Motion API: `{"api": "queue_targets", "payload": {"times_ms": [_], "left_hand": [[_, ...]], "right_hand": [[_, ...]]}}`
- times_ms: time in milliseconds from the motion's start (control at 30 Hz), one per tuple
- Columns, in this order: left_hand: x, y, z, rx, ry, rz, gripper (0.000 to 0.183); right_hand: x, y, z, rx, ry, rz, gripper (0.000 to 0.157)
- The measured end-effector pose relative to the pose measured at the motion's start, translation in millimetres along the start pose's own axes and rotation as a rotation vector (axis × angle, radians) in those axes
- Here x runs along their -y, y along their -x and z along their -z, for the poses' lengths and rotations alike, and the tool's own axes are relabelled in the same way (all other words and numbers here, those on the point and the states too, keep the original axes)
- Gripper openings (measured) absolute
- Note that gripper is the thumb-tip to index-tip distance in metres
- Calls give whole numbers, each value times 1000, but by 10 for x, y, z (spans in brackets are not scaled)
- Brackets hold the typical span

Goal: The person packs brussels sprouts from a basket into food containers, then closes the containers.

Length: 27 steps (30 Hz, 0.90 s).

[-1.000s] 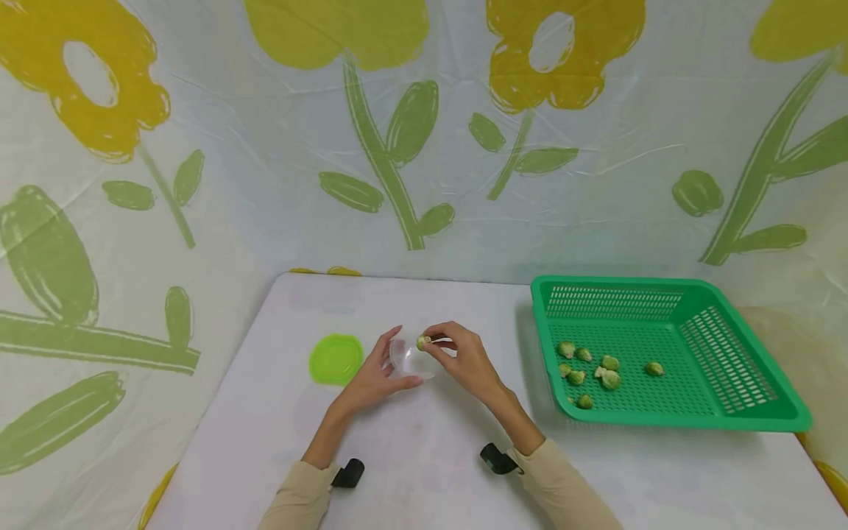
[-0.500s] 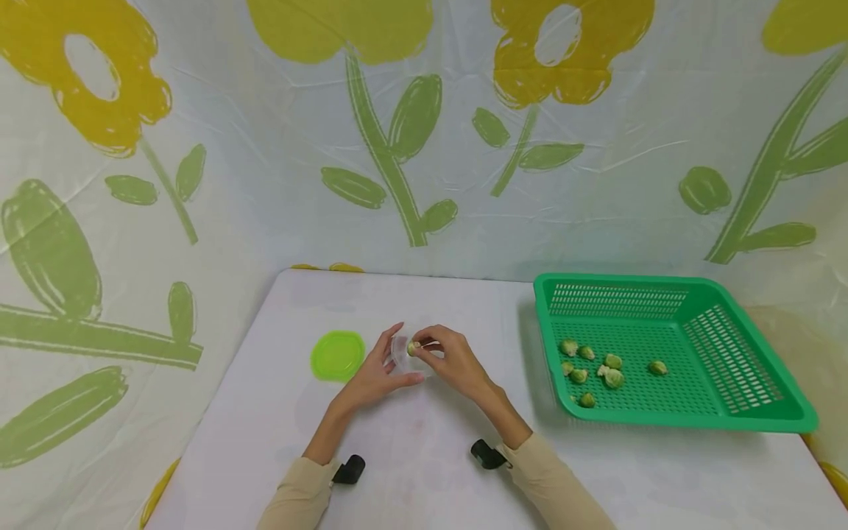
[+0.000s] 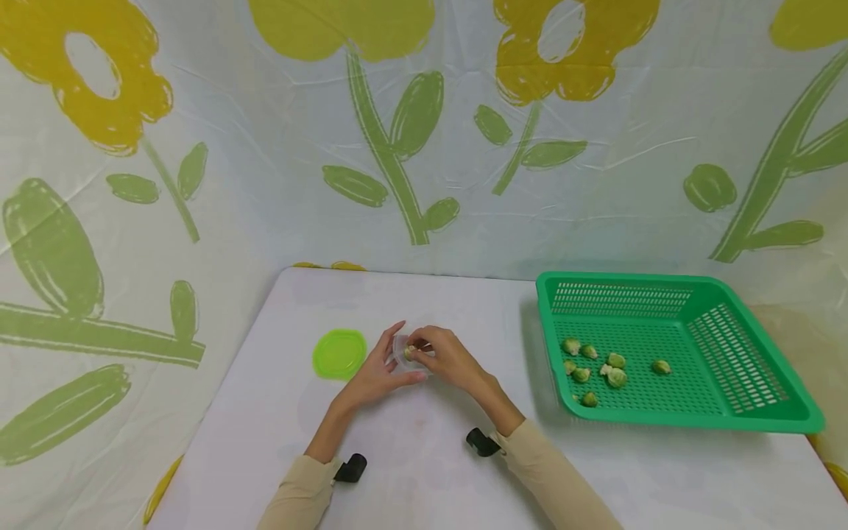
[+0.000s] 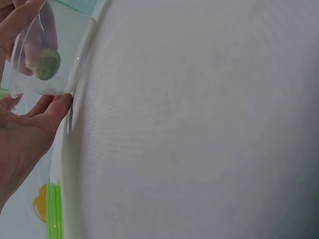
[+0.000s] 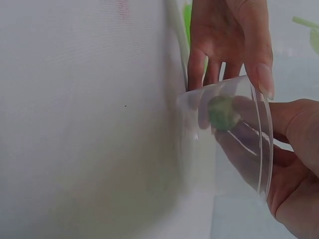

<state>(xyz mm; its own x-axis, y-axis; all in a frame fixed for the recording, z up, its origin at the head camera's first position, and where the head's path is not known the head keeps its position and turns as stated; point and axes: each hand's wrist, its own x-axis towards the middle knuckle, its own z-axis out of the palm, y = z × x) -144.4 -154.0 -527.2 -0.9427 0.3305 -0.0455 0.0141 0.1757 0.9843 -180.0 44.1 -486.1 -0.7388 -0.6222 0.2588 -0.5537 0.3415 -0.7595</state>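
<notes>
A clear plastic cup-like container (image 3: pixel 400 344) stands on the white table, with my left hand (image 3: pixel 372 377) gripping its side between thumb and fingers. My right hand (image 3: pixel 452 359) reaches into its mouth and pinches a Brussels sprout (image 3: pixel 409 352). Through the clear wall in the right wrist view, the green sprout (image 5: pixel 223 113) shows between the fingertips inside the container (image 5: pixel 197 144). The left wrist view also shows the sprout (image 4: pixel 47 64) behind the wall, low in the container. Whether it touches the bottom I cannot tell.
A bright green lid (image 3: pixel 339 354) lies on the table (image 3: pixel 411 456) left of the left hand. At the right stands a green plastic basket (image 3: pixel 662 422) with several Brussels sprouts (image 3: pixel 617 377) on its floor. A flower-printed cloth (image 3: pixel 278 177) hangs behind the table.
My right hand has moved left and down, carrying the Brussels sprout from the container's rim into it. My left hand keeps its grip on the container. The head view has shifted slightly.
</notes>
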Motion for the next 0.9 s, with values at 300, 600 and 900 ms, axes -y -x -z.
{"api": "queue_targets", "payload": {"times_ms": [300, 600, 900], "left_hand": [[7, 6, 5, 9, 11, -13, 104], [25, -12, 24, 23, 22, -28, 104], [17, -1, 17, 22, 15, -11, 104]], "right_hand": [[38, -92, -1, 92, 119, -32, 12], [109, -178, -9, 165, 171, -152, 11], [111, -188, -35, 170, 186, -161, 19]]}}
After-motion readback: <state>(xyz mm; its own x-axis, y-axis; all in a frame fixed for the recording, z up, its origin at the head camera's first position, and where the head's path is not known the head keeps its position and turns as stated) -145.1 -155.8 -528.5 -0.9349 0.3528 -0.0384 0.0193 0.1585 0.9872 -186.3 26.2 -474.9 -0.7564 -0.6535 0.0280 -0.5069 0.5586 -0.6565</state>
